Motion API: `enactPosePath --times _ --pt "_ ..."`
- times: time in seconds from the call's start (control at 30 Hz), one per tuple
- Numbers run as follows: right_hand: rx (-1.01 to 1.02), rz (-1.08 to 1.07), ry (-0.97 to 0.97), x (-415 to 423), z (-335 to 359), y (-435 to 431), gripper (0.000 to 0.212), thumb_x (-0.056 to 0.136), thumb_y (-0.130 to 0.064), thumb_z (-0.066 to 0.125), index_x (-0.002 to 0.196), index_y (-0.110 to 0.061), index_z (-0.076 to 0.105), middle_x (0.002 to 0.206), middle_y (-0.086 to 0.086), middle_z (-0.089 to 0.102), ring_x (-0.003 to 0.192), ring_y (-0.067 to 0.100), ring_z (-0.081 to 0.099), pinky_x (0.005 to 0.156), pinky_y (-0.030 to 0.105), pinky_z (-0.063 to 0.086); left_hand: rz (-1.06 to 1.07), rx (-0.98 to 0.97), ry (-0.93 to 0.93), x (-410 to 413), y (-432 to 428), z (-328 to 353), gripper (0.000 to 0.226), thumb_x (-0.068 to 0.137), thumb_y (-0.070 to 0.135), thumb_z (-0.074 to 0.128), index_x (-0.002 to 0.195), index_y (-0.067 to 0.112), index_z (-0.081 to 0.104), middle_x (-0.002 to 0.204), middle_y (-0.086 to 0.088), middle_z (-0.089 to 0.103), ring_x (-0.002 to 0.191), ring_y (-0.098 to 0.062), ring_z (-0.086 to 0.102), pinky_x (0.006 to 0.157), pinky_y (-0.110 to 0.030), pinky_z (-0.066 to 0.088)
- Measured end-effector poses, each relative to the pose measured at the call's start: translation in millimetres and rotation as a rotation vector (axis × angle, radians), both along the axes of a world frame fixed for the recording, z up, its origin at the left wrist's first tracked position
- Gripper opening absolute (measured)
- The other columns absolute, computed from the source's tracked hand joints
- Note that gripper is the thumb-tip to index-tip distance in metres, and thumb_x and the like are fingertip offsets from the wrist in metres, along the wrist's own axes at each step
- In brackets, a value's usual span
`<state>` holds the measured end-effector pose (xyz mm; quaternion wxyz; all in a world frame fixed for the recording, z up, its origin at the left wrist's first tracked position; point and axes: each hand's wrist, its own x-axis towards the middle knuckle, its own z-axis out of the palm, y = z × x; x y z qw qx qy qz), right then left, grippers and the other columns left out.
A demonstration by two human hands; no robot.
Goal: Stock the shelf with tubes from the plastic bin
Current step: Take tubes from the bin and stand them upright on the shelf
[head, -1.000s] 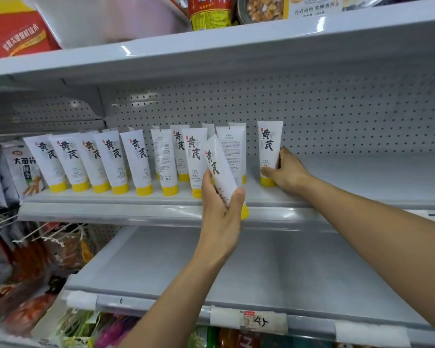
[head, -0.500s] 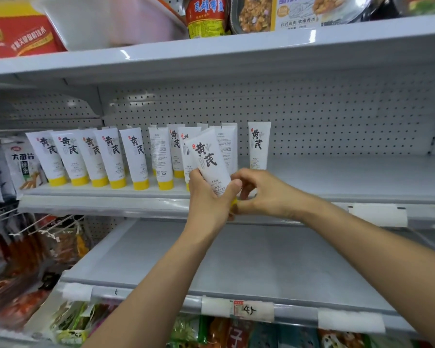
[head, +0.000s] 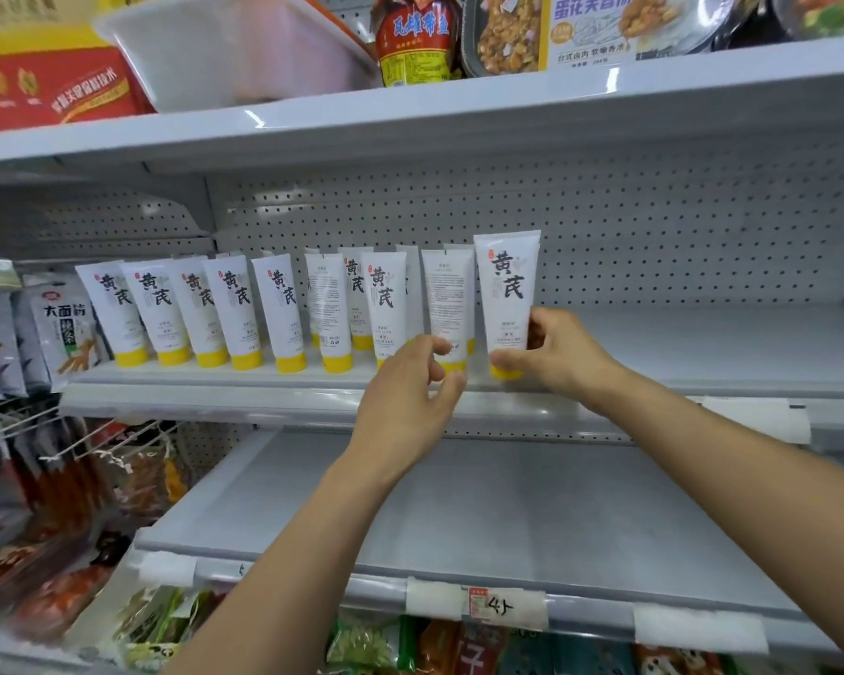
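A row of several white tubes (head: 235, 314) with yellow caps stands cap-down on the middle shelf (head: 702, 353). At the right end of the row my right hand (head: 561, 355) grips one more tube (head: 507, 294) near its cap and holds it upright, label facing me, with the cap at the shelf surface. My left hand (head: 405, 397) hovers in front of the neighbouring tubes with loosely curled fingers and holds nothing. The white plastic bin (head: 235, 46) sits on the top shelf at the upper left; what is inside it cannot be seen.
The middle shelf is bare to the right of the held tube. The lower shelf (head: 507, 518) has a price tag (head: 498, 606) on its edge. Packaged noodles (head: 64, 328) stand left of the tubes, snack bags hang on wire hooks (head: 69, 440) below, and a jar (head: 417, 39) and boxes fill the top shelf.
The tube passed from my left hand to my right hand. My right hand carried it to the right end of the row and stood it upright; my left hand let go.
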<state>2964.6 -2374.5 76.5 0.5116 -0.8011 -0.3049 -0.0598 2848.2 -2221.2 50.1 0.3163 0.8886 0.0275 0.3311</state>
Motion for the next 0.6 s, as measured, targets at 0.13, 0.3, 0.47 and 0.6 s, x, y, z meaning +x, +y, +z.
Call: enactPosePath --times 0.13,0.3,0.47,0.6 --pt "-0.055 -0.051 0.043 19 1 1 0.042 0.073 -0.020 0.079 0.112 -0.015 0.063 0.104 -0.001 0.070 0.094 0.015 0.067 0.089 0.039 0.055 0.006 0.058 0.014 1 10 -7 0.023 0.092 0.035 0.057 0.114 0.027 0.058 0.095 0.010 0.062 0.097 -0.010 0.055 0.088 -0.033 0.048" --pt "-0.116 -0.060 0.081 30 -3 4 0.046 0.076 -0.016 0.077 0.118 -0.012 0.060 0.111 0.002 0.068 0.096 0.017 0.066 0.081 0.031 0.054 0.000 0.053 0.021 3 16 -12 0.021 0.092 0.033 0.059 0.111 0.027 0.060 0.094 0.012 0.062 0.096 -0.008 0.056 0.084 -0.030 0.048" --pt "-0.146 -0.072 0.068 29 -2 4 0.044 0.076 -0.016 0.076 0.117 -0.014 0.059 0.108 0.001 0.068 0.095 0.017 0.065 0.081 0.030 0.053 -0.017 0.056 0.047 8 14 -12 0.020 0.092 0.034 0.058 0.111 0.027 0.060 0.094 0.013 0.062 0.096 -0.008 0.056 0.084 -0.029 0.047" --pt "-0.170 -0.080 0.073 28 -2 5 0.039 0.077 -0.019 0.076 0.112 -0.015 0.059 0.108 0.002 0.068 0.095 0.017 0.065 0.085 0.033 0.053 -0.028 0.157 0.070 11 8 -12 0.020 0.092 0.034 0.057 0.111 0.027 0.060 0.096 0.013 0.059 0.095 -0.008 0.055 0.088 -0.032 0.048"
